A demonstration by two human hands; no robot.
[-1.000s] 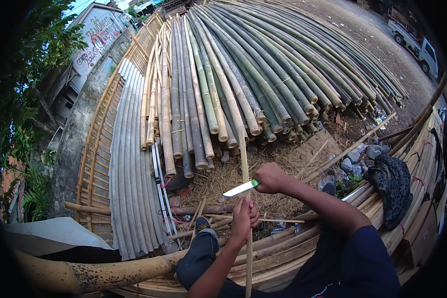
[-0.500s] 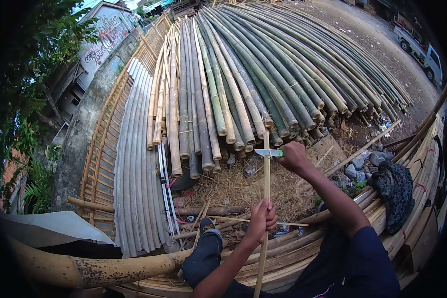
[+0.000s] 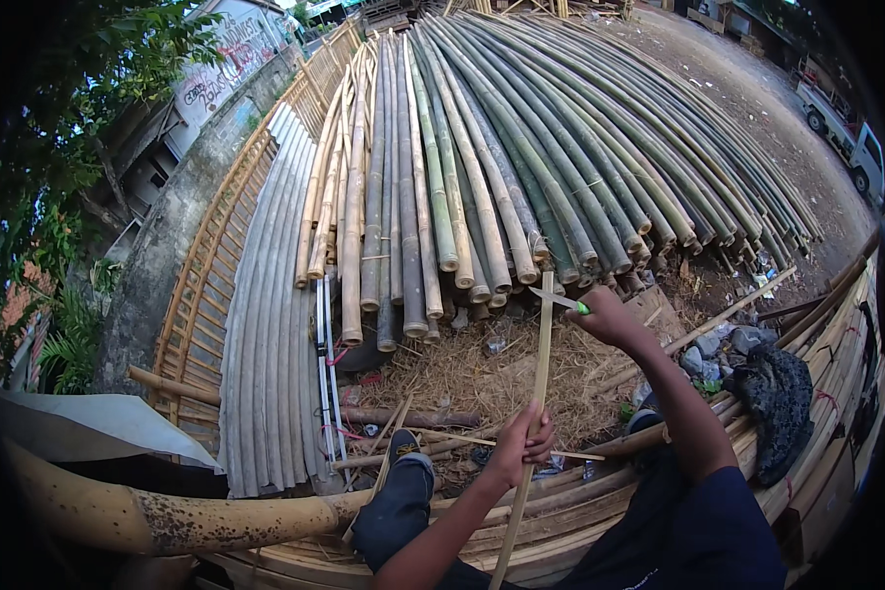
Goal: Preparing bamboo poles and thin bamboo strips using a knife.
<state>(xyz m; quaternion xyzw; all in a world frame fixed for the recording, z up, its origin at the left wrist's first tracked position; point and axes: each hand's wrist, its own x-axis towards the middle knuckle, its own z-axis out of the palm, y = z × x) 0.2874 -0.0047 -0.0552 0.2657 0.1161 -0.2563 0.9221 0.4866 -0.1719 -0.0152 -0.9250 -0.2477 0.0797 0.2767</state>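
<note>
A long pale bamboo strip (image 3: 543, 364) stands tilted in front of me, its lower part running down across my lap. My left hand (image 3: 523, 447) is closed round the strip at about its middle. In my right hand (image 3: 605, 315), farther away, is a knife (image 3: 559, 297) with a short shiny blade and a bright green part by the handle; my fingers wrap the handle and hide most of it. The blade lies across the strip near its far end, pointing left, and seems to touch it.
Beyond lies a big stack of green and tan bamboo poles (image 3: 521, 197). Corrugated sheets (image 3: 275, 324) and a bamboo ladder-like frame (image 3: 211, 265) lean at left. A thick spotted bamboo pole (image 3: 197, 523) crosses low left. Split strips and a dark patterned cloth (image 3: 772, 413) are at right.
The knife has turned, its tip now angled up to the left. The strip's top has shifted slightly right and leans more. My left hand keeps its hold.
</note>
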